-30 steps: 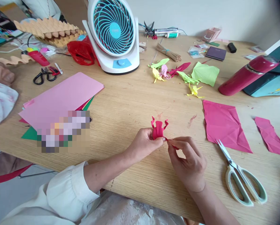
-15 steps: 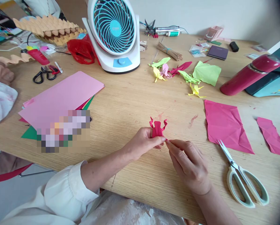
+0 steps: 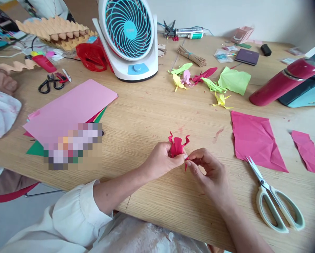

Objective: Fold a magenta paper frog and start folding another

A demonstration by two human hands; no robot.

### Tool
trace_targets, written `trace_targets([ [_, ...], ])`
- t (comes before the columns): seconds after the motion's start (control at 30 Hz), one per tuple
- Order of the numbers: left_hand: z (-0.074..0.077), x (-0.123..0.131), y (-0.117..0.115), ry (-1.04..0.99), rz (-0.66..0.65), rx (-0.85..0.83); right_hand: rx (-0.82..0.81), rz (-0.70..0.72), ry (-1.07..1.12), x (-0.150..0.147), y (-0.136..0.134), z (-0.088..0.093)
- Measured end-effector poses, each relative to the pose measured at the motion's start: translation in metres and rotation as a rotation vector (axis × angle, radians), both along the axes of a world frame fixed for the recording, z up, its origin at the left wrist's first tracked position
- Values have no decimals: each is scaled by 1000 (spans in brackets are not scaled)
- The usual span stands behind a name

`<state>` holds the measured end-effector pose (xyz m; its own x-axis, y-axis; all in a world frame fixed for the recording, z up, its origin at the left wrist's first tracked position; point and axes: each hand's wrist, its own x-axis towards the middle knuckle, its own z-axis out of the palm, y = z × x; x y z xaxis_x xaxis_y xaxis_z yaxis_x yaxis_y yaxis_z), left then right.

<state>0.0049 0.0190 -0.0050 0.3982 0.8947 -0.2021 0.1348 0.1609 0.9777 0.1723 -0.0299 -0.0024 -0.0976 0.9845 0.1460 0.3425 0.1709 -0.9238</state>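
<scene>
A small red origami frog (image 3: 177,146) is pinched between the thumb and fingers of my left hand (image 3: 161,158). Two thin bent legs stick up from its far end. At the near end, a narrow folded leg points down towards me, and the thumb and forefinger of my right hand (image 3: 210,172) are closed on it. Part of the frog's body is hidden by my left fingers. To the right of my right hand lie open scissors (image 3: 269,196) with pale handles, their tips over a creased pink-red paper sheet (image 3: 257,140).
A fan (image 3: 131,38) stands at the back. Several folded paper figures (image 3: 178,81) lie behind my hands. A red flask (image 3: 286,82) is at the right, near a paper strip (image 3: 308,151). Pink paper sheets (image 3: 75,105) and pliers (image 3: 52,82) lie left, beside another person's hand (image 3: 1,80).
My right hand has turned and shifted its pinch on the frog's near leg. That leg now bends downwards and shows below the fingers. My left hand keeps its hold.
</scene>
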Motion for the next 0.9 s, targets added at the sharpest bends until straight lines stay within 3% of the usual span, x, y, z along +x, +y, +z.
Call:
trace_targets([
  [0.17,-5,0,0,-11,-24,0,37,-39,-70,1,-1,0],
  [0.37,-9,-4,5,-25,-130,-19,167,26,-200,1,-1,-2],
  [0.63,-2,-2,4,-109,-165,-91,130,97,-144,1,-3,6],
  [0.9,2,-2,4,-201,-140,-97,103,54,-58,1,-2,4],
])
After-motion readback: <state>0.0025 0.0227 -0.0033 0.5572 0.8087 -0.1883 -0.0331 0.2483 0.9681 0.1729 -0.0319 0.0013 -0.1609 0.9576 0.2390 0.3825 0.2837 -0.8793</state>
